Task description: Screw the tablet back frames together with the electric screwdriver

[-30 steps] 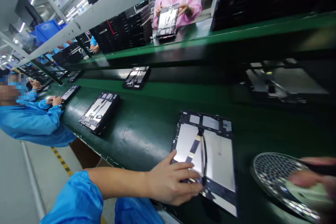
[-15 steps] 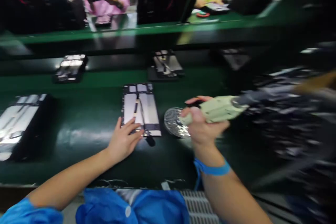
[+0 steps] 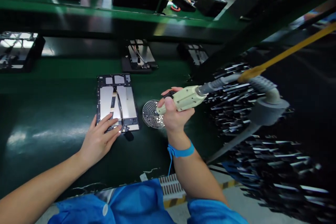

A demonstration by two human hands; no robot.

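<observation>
1. Resting open, fingers spread — that was the left hand [image 3: 99, 140], laid over the lower edge of the tablet unit [image 3: 128, 101], just left of the perforated dish [image 3: 150, 113] on the green bench [image 3: 52, 108]. Too light a touch could have let the unit twist; too heavy a one could have creased the thin black cable [image 3: 119, 101] by the fingers.
2. Over on the dish's right side, the right hand [image 3: 175, 113] was wrapped around the pale green tool [image 3: 189, 98], its nose reaching over the dish! Whether it touched metal, nobody could tell. A careless swing leftward might have scraped the unit's bare panel.
3. Up and right of the dish ran the grey hose [image 3: 219, 82] — a snag near the yellow strap [image 3: 296, 53] could have tugged the tool off line.
4. Below the dish, the blue wristband [image 3: 185, 151] trailed a loose tail, liable to catch on the bench edge. And the dish, so near the unit, risked a knock from either hand.
</observation>
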